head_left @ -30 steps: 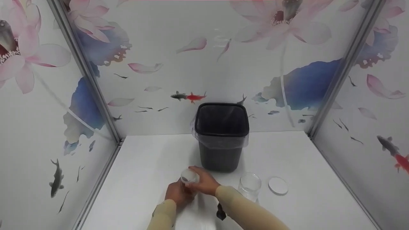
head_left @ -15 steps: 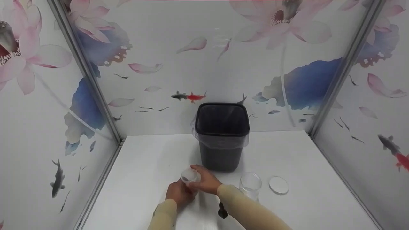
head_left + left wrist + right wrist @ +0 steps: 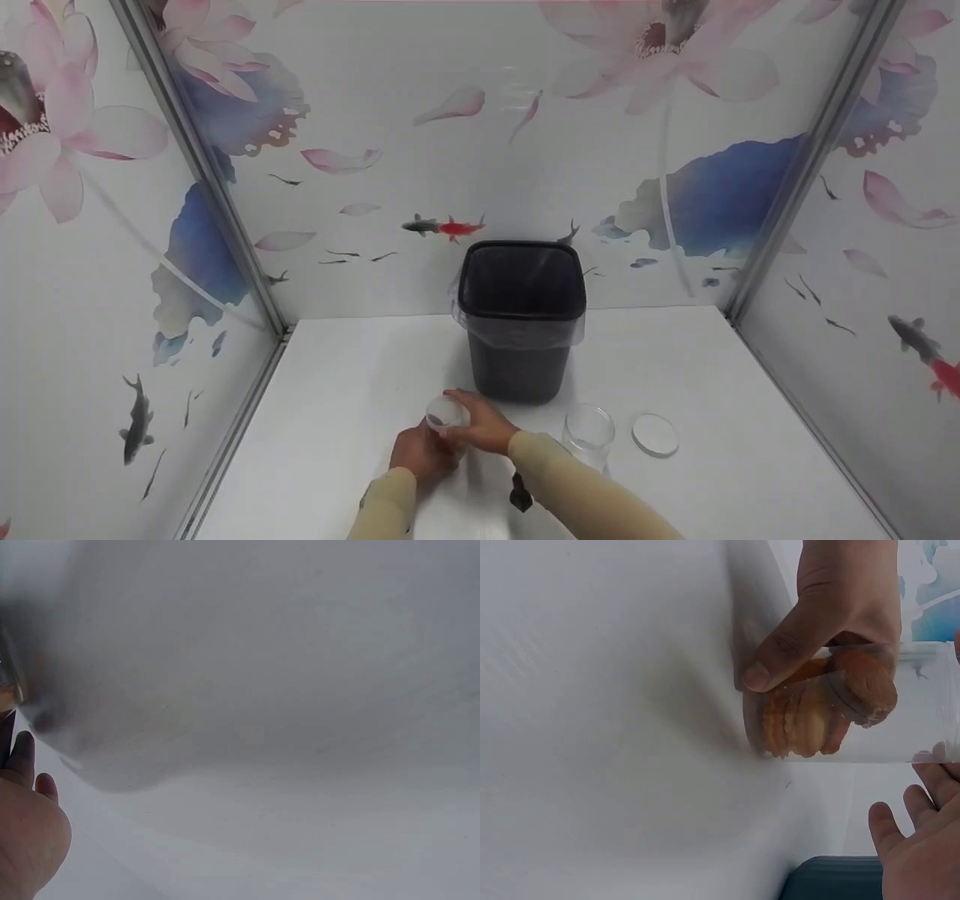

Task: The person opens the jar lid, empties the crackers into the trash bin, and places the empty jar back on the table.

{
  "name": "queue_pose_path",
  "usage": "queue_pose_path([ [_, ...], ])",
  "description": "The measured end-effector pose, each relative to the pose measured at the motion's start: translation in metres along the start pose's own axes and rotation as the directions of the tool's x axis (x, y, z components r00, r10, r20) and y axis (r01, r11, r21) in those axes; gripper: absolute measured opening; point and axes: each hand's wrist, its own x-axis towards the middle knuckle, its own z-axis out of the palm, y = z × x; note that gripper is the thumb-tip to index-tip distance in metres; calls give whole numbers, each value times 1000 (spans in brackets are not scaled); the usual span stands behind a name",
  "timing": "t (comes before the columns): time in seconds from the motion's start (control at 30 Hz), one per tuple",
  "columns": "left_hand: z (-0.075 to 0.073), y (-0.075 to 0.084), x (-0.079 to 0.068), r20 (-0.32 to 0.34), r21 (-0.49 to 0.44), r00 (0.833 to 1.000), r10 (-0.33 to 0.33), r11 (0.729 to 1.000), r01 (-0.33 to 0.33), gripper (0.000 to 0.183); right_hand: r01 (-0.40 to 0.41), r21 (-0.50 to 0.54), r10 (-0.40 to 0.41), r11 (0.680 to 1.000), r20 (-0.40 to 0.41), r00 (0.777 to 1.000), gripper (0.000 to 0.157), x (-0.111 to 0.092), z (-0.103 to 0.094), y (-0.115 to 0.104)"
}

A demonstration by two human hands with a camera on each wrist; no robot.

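In the head view my left hand (image 3: 421,456) and right hand (image 3: 484,424) hold a clear jar (image 3: 445,414) upright in front of me. Close up in the right wrist view, my left hand (image 3: 847,604) grips the jar (image 3: 922,709) near its base, thumb along the wall. Several round orange-brown biscuit-like pieces (image 3: 806,720) lie at the bottom. My right hand (image 3: 926,847) is at the jar's upper end, its fingers partly out of frame. The left wrist view catches only the jar's edge (image 3: 9,679) and part of a hand (image 3: 30,832). Whether a lid covers the jar, I cannot tell.
A black bin (image 3: 517,367) with a clear plastic liner (image 3: 551,335) stands just beyond my hands. To the right are a second clear jar (image 3: 589,435), partly behind my right sleeve (image 3: 577,480), and a round white lid (image 3: 655,435). Patterned panels (image 3: 360,277) enclose the white table (image 3: 322,397).
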Motion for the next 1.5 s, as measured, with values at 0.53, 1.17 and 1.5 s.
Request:
queue_pose_path([
  [0.53, 6, -15, 3, 14, 58, 1000, 2, 998, -3, 45, -14, 62, 17, 998, -52, 999, 72, -1, 12, 0],
  [1.17, 26, -27, 3, 33, 23, 999, -10, 1000, 9, 49, -63, 63, 61, 996, 26, 998, 80, -5, 3, 4],
  [1.5, 10, -9, 6, 10, 88, 1000, -3, 996, 2, 46, 37, 43, -34, 998, -78, 996, 74, -4, 6, 0],
])
